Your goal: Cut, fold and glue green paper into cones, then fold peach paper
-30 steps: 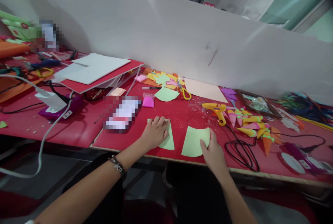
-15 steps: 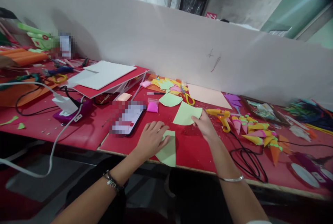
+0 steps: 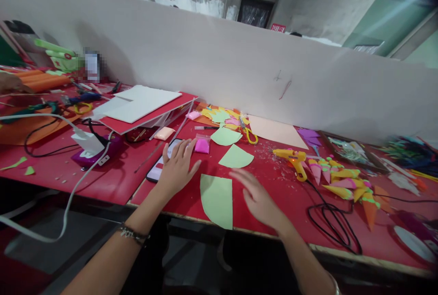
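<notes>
My left hand (image 3: 177,168) lies flat with fingers spread on a phone (image 3: 158,168) on the red table (image 3: 112,181). My right hand (image 3: 256,197) hovers open just right of a light green paper piece (image 3: 216,199) that lies near the table's front edge; it holds nothing. A second light green piece (image 3: 236,157) lies flat further back, and a third (image 3: 225,136) sits behind it. A yellow glue gun (image 3: 293,160) rests to the right of my right hand.
Yellow-handled scissors (image 3: 249,133) and paper scraps lie near the white partition. Coloured paper cones (image 3: 345,181) and a black cord (image 3: 333,222) are at the right. White sheets on a red board (image 3: 137,105) and a white charger (image 3: 89,142) with cable are at the left.
My right hand set down the green piece it held and pulled back toward me. My left hand left the near green piece and moved left onto the phone.
</notes>
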`<state>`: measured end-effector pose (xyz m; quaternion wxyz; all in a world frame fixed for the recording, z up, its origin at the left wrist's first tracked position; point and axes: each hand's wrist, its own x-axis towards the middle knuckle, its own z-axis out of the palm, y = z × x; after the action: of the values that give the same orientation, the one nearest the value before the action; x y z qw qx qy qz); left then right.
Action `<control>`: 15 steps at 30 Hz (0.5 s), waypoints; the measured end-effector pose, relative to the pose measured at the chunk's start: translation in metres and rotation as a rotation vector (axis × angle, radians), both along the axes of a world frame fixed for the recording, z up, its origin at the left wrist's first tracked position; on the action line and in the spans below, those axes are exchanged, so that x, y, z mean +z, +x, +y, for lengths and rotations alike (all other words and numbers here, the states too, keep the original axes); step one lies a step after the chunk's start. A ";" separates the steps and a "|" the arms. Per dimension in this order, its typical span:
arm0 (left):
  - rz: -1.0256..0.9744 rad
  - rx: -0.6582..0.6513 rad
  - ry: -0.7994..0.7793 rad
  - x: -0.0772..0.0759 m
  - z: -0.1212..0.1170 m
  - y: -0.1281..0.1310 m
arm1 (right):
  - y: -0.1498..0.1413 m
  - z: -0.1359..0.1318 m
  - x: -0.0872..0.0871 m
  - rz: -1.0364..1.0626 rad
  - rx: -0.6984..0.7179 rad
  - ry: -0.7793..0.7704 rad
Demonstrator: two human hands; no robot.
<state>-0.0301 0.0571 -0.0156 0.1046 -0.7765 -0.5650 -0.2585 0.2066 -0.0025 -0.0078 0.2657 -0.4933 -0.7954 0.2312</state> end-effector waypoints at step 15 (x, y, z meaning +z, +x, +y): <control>0.116 -0.775 -0.529 -0.009 -0.063 0.017 | -0.028 -0.053 -0.020 -0.426 -0.060 0.119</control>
<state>-0.0132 -0.0057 -0.0243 -0.1698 -0.9432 -0.2734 -0.0819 0.1788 -0.0550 -0.0276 0.1272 -0.5380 -0.8307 0.0665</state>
